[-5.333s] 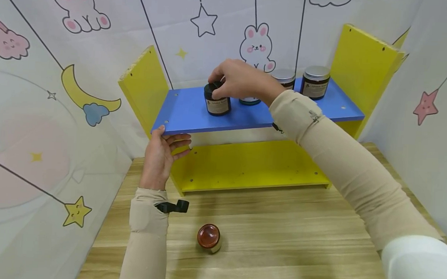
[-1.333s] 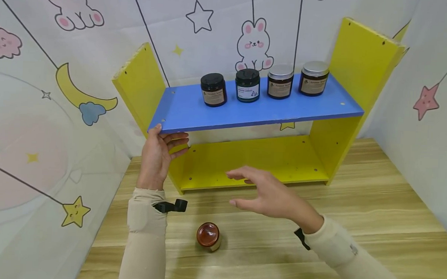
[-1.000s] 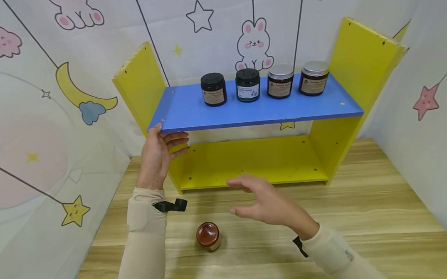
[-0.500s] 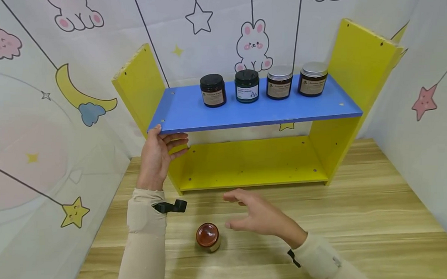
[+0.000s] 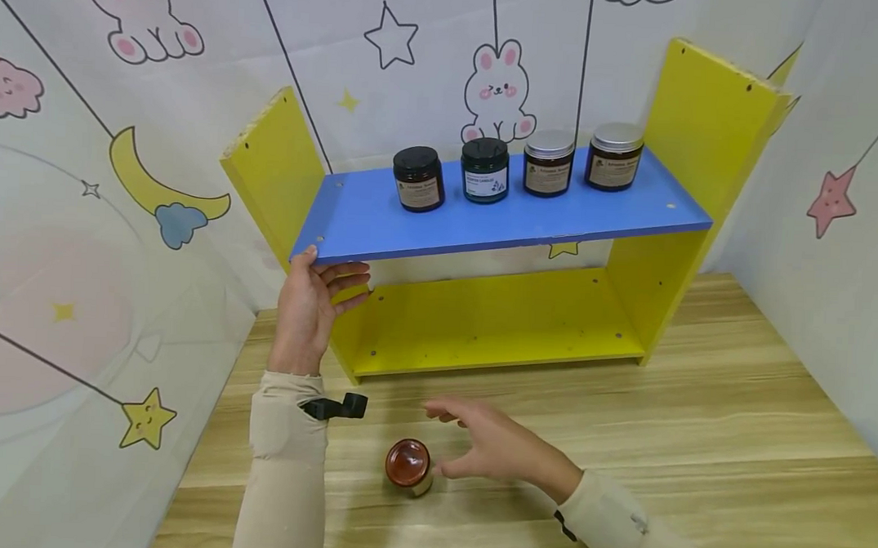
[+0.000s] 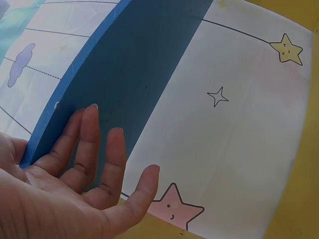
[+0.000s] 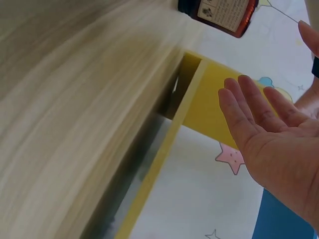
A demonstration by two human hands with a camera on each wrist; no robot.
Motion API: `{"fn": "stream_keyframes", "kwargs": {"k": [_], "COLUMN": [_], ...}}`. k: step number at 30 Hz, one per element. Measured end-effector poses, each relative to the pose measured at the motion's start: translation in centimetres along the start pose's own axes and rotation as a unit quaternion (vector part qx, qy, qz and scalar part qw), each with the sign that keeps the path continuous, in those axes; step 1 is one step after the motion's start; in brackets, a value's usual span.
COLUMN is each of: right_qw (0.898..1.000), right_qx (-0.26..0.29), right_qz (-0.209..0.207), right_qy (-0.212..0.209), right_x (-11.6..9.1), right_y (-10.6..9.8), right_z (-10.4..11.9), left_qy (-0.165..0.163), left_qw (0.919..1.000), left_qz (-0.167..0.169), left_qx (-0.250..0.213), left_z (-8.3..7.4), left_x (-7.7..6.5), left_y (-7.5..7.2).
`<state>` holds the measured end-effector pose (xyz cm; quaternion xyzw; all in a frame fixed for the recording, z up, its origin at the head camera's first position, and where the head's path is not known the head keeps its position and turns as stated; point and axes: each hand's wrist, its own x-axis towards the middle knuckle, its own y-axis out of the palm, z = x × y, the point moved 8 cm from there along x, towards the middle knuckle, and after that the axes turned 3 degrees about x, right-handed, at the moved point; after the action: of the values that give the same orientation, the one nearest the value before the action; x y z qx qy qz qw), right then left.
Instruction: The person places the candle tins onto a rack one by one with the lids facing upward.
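Observation:
My left hand (image 5: 310,313) holds the front left corner of the blue shelf board (image 5: 368,222). Its thumb lies over the edge and its fingers spread beneath, as the left wrist view shows. Low over the wood-grain table, my right hand (image 5: 501,444) is empty, thumb and fingers apart. Just left of its thumb tip stands an amber glass candle jar (image 5: 409,462), upside down with its glass base upward. The right wrist view shows that jar's label (image 7: 222,12) and its dark lid against the table.
On the blue board stand a black-lidded amber jar (image 5: 419,179), a green candle jar (image 5: 485,170) and two silver-lidded jars (image 5: 548,163). Yellow side panels (image 5: 710,122) rise at both ends, above a yellow bottom board (image 5: 496,317). Cartoon-printed cloth walls (image 5: 114,292) surround the table.
Earlier my right hand gripped the black-lidded jar on the blue board; that jar now stands released there. The hand has come down and left to the upside-down jar. My left hand keeps its place.

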<state>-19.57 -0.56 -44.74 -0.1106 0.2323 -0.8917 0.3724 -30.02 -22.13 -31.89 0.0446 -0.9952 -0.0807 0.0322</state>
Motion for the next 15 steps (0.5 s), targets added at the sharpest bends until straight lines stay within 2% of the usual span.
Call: {"fn": "stream_keyframes", "kwargs": {"k": [9, 15], "right_qw": [1.0, 1.0], "right_qx": [-0.003, -0.025], "right_qz": [0.001, 0.005], "right_qy": [0.001, 0.001], "right_x": [0.4, 0.7], "right_y": [1.0, 1.8], "right_z": [-0.7, -1.2], "left_qy": [0.0, 0.0], "left_qw": [1.0, 1.0], "left_qz": [0.002, 0.001], "left_qx": [-0.004, -0.002], "left_z": [0.0, 0.0], "left_x": [0.0, 0.0], "left_y": [0.0, 0.0]}}
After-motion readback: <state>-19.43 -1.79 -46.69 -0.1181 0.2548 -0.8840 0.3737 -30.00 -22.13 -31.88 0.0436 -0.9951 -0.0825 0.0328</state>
